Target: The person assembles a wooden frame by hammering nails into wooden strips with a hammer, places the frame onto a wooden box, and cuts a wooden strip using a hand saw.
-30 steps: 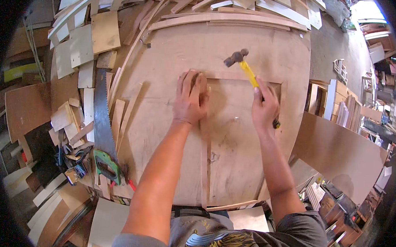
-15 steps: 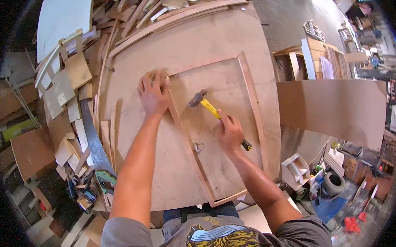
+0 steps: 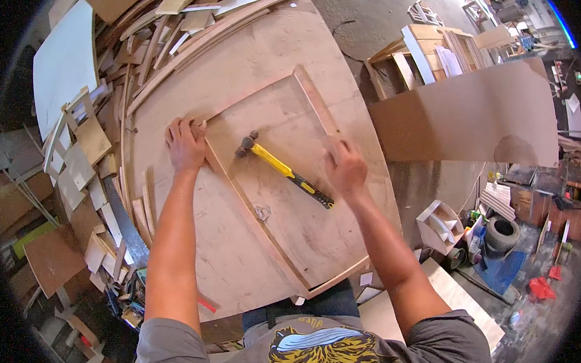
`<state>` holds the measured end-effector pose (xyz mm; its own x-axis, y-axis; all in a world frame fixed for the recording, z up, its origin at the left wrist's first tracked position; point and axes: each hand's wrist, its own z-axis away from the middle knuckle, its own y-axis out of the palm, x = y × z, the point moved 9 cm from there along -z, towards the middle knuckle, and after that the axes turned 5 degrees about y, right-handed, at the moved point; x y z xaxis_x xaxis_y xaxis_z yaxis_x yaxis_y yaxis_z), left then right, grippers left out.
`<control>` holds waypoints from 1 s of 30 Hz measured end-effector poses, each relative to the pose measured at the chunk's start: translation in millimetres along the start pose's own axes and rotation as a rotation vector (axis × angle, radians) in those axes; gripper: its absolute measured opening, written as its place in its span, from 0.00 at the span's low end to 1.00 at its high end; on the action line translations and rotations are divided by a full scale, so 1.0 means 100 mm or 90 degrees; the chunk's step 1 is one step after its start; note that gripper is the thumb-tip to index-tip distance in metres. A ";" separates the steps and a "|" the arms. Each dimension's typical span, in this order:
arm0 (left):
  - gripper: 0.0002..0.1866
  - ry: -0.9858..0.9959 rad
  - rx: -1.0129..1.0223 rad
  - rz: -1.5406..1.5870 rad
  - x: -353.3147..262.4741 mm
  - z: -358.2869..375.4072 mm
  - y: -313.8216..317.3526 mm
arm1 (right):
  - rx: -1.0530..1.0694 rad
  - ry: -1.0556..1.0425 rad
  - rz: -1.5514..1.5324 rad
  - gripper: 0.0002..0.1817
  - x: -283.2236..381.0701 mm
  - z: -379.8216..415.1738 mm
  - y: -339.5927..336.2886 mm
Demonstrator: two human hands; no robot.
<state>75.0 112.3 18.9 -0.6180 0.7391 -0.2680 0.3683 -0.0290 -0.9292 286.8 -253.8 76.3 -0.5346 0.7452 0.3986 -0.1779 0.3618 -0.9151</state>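
A rectangular frame of thin wooden strips (image 3: 316, 103) lies on a large plywood sheet (image 3: 290, 45). My left hand (image 3: 186, 144) rests over the frame's far left corner, its fingers bent around the wood. On the right-hand strip, my right hand (image 3: 346, 166) has curled fingers closed about the wood; the strip is partly hidden beneath it. Inside the frame lies a hammer (image 3: 279, 166) with a yellow and black handle, its head toward my left hand, touched by neither hand. A small crumpled clear bag (image 3: 262, 213) sits beside the left strip.
Wood offcuts (image 3: 154, 46) and long strips pile up along the far left edge. A handsaw (image 3: 125, 216) lies at the left. Beyond the right edge are a brown board (image 3: 462, 111), a white box-like piece (image 3: 440, 224) and a tyre (image 3: 501, 234).
My right hand has let go of the hammer, now lying inside the frame, and moved to the right-hand strip. My left hand stays at the corner. The camera view has shifted.
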 end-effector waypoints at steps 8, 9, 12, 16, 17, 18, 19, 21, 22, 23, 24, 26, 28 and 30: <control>0.29 -0.089 0.025 -0.104 0.05 0.03 0.03 | 0.091 -0.019 -0.120 0.16 -0.75 -0.20 -0.09; 0.29 -0.100 -0.003 -0.139 -0.12 0.06 -0.06 | 0.084 -0.037 -0.146 0.17 -0.79 -0.19 -0.11; 0.29 -0.067 -0.066 -0.189 -0.73 0.15 -0.19 | 0.031 -0.108 -0.217 0.15 -0.86 -0.19 -0.05; 0.26 0.021 -0.076 -0.083 -1.57 0.19 -0.01 | 0.027 -0.122 -0.246 0.11 -0.96 -0.19 0.15; 0.25 0.018 -0.070 -0.056 -1.84 0.21 0.05 | 0.026 -0.127 -0.246 0.10 -0.96 -0.19 0.21; 0.25 0.015 -0.058 -0.038 -2.07 0.25 0.12 | 0.028 -0.128 -0.244 0.10 -0.97 -0.16 0.25; 0.24 0.012 -0.050 -0.019 -2.28 0.27 0.19 | 0.028 -0.133 -0.240 0.09 -0.96 -0.15 0.26; 0.24 0.019 -0.042 0.006 -2.72 0.31 0.30 | 0.033 -0.139 -0.246 0.09 -0.95 -0.14 0.26; 0.23 0.031 -0.043 0.011 -2.95 0.31 0.32 | 0.035 -0.141 -0.249 0.09 -0.94 -0.15 0.24; 0.23 0.042 -0.043 0.016 -3.11 0.33 0.34 | 0.037 -0.135 -0.262 0.09 -0.95 -0.16 0.23; 0.23 0.040 -0.043 0.017 -3.21 0.36 0.37 | 0.041 -0.128 -0.274 0.09 -0.96 -0.17 0.20; 0.23 0.037 -0.046 0.023 -3.32 0.44 0.42 | 0.051 -0.123 -0.292 0.09 -0.98 -0.19 0.18; 0.22 0.014 -0.021 0.031 -3.32 0.52 0.42 | 0.066 -0.128 -0.306 0.08 -0.99 -0.21 0.18; 0.22 -0.006 -0.005 0.026 -3.27 0.63 0.39 | 0.079 -0.130 -0.303 0.10 -1.01 -0.21 0.18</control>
<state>247.2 -173.2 54.5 -0.6089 0.7308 -0.3086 0.3993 -0.0538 -0.9152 355.1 -310.5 21.2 -0.5184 0.3866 0.7627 -0.5292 0.5556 -0.6413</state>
